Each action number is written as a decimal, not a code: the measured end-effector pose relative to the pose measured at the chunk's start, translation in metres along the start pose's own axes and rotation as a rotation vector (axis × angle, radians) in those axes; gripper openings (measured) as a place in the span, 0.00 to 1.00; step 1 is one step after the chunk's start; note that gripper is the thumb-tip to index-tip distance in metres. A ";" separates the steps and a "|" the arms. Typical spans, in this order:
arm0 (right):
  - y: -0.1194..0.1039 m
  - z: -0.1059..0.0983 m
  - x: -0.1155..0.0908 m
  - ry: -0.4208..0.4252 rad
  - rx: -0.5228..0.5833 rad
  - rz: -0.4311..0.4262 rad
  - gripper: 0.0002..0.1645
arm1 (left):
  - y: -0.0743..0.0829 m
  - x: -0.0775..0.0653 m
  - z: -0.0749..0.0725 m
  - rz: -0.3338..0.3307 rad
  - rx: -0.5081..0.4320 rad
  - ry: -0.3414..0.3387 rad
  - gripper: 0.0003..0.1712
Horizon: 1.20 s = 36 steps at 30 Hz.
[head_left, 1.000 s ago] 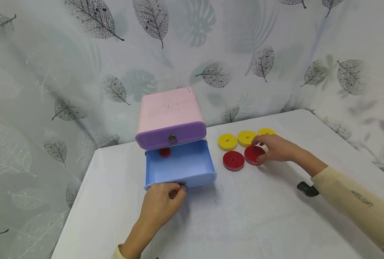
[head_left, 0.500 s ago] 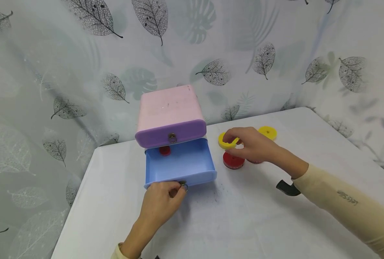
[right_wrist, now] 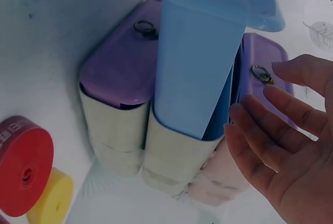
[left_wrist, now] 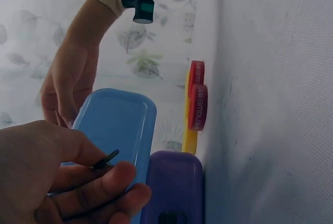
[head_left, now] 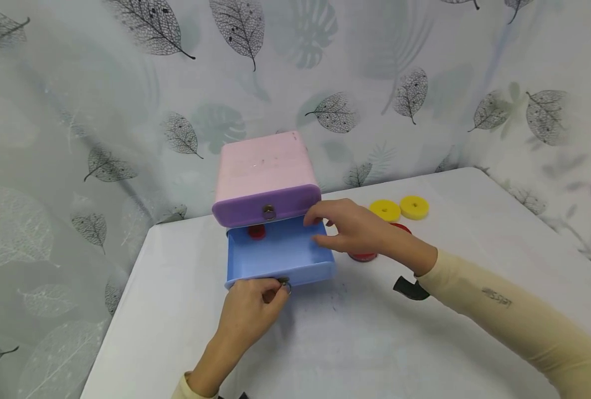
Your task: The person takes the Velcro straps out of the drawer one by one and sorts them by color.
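Drawer unit (head_left: 262, 166), with blue drawer (head_left: 275, 255) standing out

Left hand (head_left: 250, 313): gripping the ring pull (left_wrist: 107, 159) on the front of the blue drawer, pinching it between thumb and curled fingers.

Right hand (head_left: 352, 221): hanging at the right side of the blue drawer, spreading thumb and fingers loosely apart, carrying nothing. Possibly touching the drawer; cannot tell.

Blue drawer: jutting well out of the unit, sitting between an upper purple drawer (head_left: 242, 208) and a lower purple drawer (right_wrist: 117, 67).

Red disc (head_left: 256, 231): lying inside the blue drawer, toward the back left.

Yellow rolls (head_left: 385, 210), two showing in the head view: lying flat side by side on the counter (head_left: 355, 343), to the right of the unit.

Red rolls (left_wrist: 197, 107), two showing: lying just in front of the yellow row, partly hiding behind the right hand and forearm in the head view; displaying pale lettering on their rims in the left wrist view.

Dark curved piece (head_left: 411, 288): projecting from beneath the right cuff (head_left: 432, 266).

Backdrop (head_left: 285, 83): hanging behind the counter, displaying printed leaves.
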State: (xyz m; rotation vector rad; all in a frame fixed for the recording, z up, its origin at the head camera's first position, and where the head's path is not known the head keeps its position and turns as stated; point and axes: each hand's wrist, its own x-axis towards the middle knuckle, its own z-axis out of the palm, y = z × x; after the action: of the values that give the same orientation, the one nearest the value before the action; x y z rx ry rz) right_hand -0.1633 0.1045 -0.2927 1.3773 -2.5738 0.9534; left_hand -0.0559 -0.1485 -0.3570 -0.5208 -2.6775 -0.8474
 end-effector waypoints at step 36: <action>-0.016 0.047 0.067 -0.418 -0.127 -0.030 0.30 | 0.013 -0.007 -0.006 0.051 0.038 0.045 0.20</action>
State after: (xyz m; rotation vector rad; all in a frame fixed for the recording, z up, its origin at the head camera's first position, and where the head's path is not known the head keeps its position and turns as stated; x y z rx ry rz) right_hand -0.1805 0.0236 -0.3001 1.7274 -2.8260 0.5286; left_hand -0.0433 -0.1435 -0.3485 -0.5515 -2.6229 -0.7826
